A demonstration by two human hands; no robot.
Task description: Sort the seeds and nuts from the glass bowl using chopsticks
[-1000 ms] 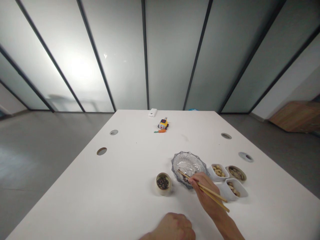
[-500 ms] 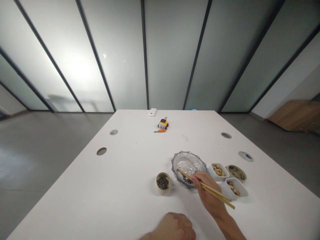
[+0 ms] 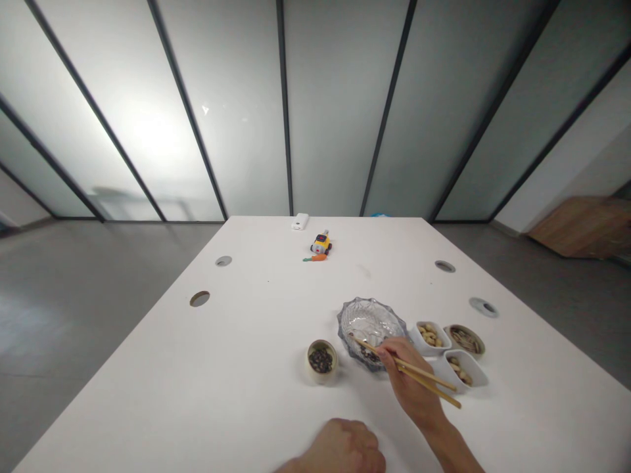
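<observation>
My right hand is closed around a pair of wooden chopsticks, whose tips reach over the clear scalloped glass bowl. A dark speck shows at the tips, too small to name. Inside the bowl some dark seeds lie near its front side, partly covered by the hand. Left of the bowl stands a small round cup of dark seeds or beans. My left hand rests on the table in front as a loose fist, fingers curled under, with nothing visible in it.
Right of the glass bowl sit a white dish of nuts, a second white dish of nuts and a round bowl of striped seeds. Farther back are a toy vehicle, a toy carrot and a white box-like device.
The rear ends of the chopsticks have shifted slightly up and left, while their tips stay over the glass bowl. My left hand has not moved.
</observation>
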